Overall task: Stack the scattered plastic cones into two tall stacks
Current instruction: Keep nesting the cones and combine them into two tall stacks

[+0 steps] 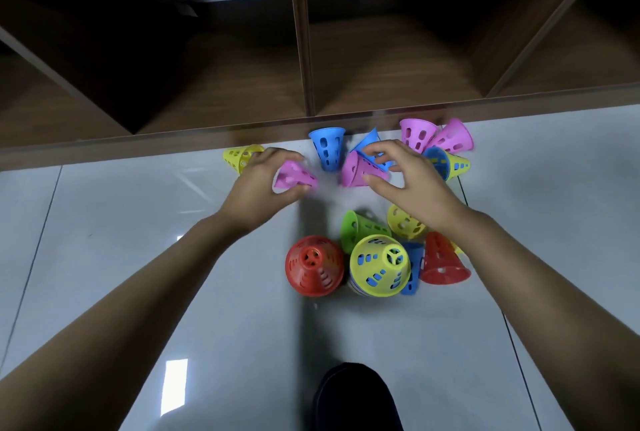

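Step now: picking up loose cones, one for each hand.
Left hand (263,181): curled around a small pink cone (296,178), holding it. It looks a bit blurry, so I cannot tell if the cone is off the floor.
Right hand (403,177): fingers spread wide over a second pink cone (358,170), thumb close to its side. The grip is not closed yet.
Stacks: a yellow stack (379,266) and a red cone (313,266) stand side by side, near the person, wide end down.
Loose cones: a blue cone (327,150), a yellow cone (240,156), two pink cones (436,136) by the wooden shelf (304,49), and a green cone (356,229) lying just behind the stacks.
Floor: shiny grey tiles (121,208).
Next move, I think: close the right hand on its pink cone, then bring both pink cones back and drop them over the stacks, wide end down.
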